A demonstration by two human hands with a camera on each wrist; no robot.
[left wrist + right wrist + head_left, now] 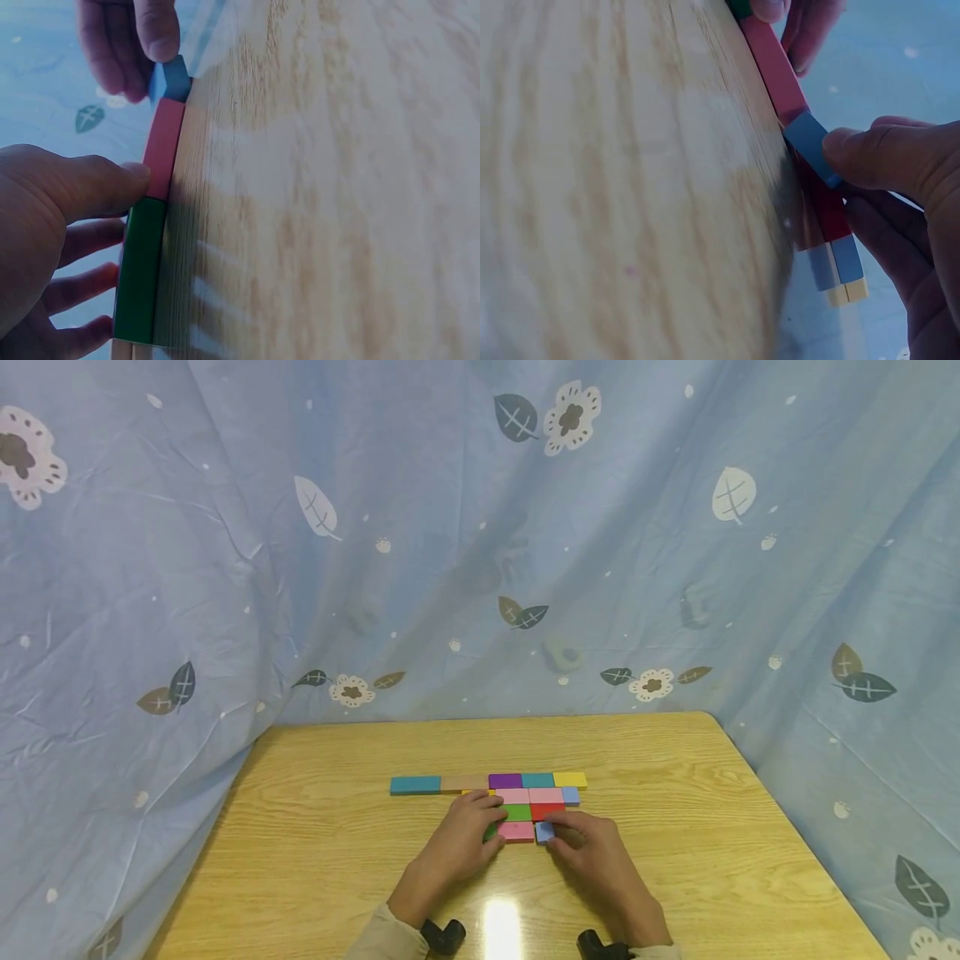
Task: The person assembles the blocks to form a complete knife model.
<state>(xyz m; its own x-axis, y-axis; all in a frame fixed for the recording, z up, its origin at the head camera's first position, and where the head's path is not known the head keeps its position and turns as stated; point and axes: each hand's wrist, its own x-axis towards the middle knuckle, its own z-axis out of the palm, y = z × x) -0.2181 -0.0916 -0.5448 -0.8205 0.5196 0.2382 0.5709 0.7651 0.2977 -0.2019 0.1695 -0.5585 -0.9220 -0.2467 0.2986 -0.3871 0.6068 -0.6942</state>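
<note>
My right hand (pixel 596 849) pinches a small blue block (pixel 810 146) between thumb and fingers. That block sits slightly askew at the right end of a pink block (pixel 516 832), in front of a red block (pixel 547 812). My left hand (pixel 463 835) lies over the left side of the block group, its fingers spread and its thumb touching the pink block. A dark green block (pixel 139 270) stands left of the pink one, largely hidden by this hand in the head view. Behind are a light green block (pixel 517 812) and two light pink blocks (pixel 512 796).
A back row on the wooden table (pixel 300 860) holds a long teal block (pixel 416 786), a tan block (pixel 463 783), a purple block (pixel 505 781), a shorter teal block (pixel 537 780) and a yellow block (pixel 570 780). Another small blue block (pixel 571 796) ends the pink row. A patterned curtain (pixel 420 568) hangs behind.
</note>
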